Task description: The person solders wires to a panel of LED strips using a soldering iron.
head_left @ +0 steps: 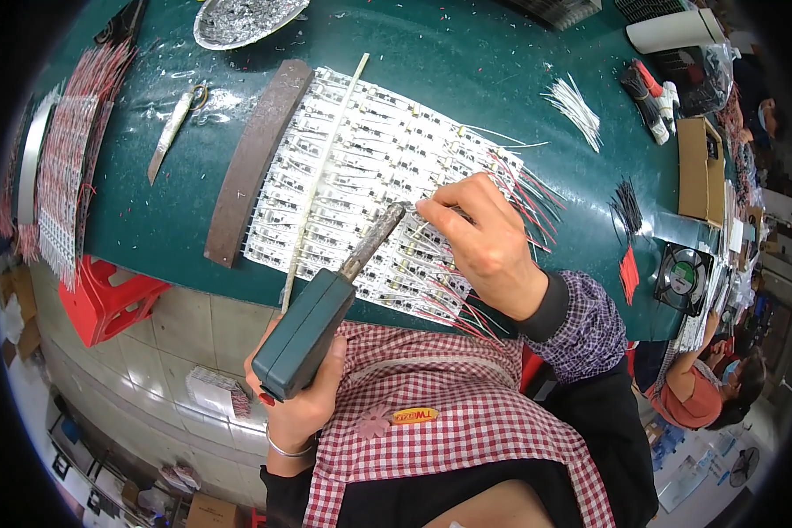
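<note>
In the head view, a green table (475, 88) spreads across a crowded workroom, with a tiled floor below on the left, a red stool (114, 304) by the table's edge and a co-worker (700, 387) at the far right. A shallow dish (238, 22) sits near the top, and a bundle of white wires (574, 113) lies to the right.

The person's left hand (308, 396) is wrapped around the butt of a green tool (304, 330), which looks like a soldering gun. The right hand (484, 238) makes a pinch with thumb and forefinger just beside the tool's tip; whether a fine wire sits between them is too small to tell. Both work over a white sheet of small circuit boards (352, 154).

For good work here, I would steady the right wrist, bring the tip in at a low slant, touch only one joint at a time and leave the fingertips more room from the metal, which may be hot.

The tool's long axis runs diagonally, its butt toward the person and its tip pointing away and rightward. The sheet lies flat, its rows sloping gently down to the right, with red and white wires (537, 198) fanning off its right edge. A dark bar (257, 167) lies along its left edge.
</note>
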A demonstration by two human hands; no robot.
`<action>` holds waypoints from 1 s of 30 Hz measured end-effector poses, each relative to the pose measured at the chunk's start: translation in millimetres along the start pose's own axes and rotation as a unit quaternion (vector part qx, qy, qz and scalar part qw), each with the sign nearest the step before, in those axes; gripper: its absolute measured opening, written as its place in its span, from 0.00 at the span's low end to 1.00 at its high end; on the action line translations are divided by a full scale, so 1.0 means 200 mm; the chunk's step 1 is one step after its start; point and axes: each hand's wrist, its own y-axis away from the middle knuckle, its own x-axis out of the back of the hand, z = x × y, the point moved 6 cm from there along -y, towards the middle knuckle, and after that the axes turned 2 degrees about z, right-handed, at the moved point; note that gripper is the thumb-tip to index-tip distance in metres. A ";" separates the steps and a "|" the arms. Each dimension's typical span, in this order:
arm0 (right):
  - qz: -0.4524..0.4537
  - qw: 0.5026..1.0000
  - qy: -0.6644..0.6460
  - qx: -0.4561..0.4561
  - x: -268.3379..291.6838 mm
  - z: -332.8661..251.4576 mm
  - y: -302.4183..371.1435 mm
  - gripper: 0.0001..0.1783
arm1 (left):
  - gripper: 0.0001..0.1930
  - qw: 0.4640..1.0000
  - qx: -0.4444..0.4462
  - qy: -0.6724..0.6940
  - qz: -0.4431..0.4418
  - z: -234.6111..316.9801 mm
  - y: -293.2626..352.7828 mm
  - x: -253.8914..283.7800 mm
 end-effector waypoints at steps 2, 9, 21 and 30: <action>-0.005 1.000 0.000 -0.005 0.01 -0.01 0.00 0.17 | 0.09 1.000 0.009 0.000 -0.002 0.01 0.00 0.00; -0.008 1.000 0.007 -0.012 0.01 -0.01 -0.01 0.17 | 0.15 0.997 0.062 0.047 -0.013 -0.09 0.08 0.02; -0.007 1.000 0.008 -0.015 0.01 0.00 0.01 0.17 | 0.10 0.999 0.028 0.025 0.021 -0.03 0.03 0.02; -0.022 0.999 0.019 -0.021 0.00 -0.01 0.00 0.16 | 0.10 1.000 -0.017 0.007 0.005 -0.01 0.00 0.00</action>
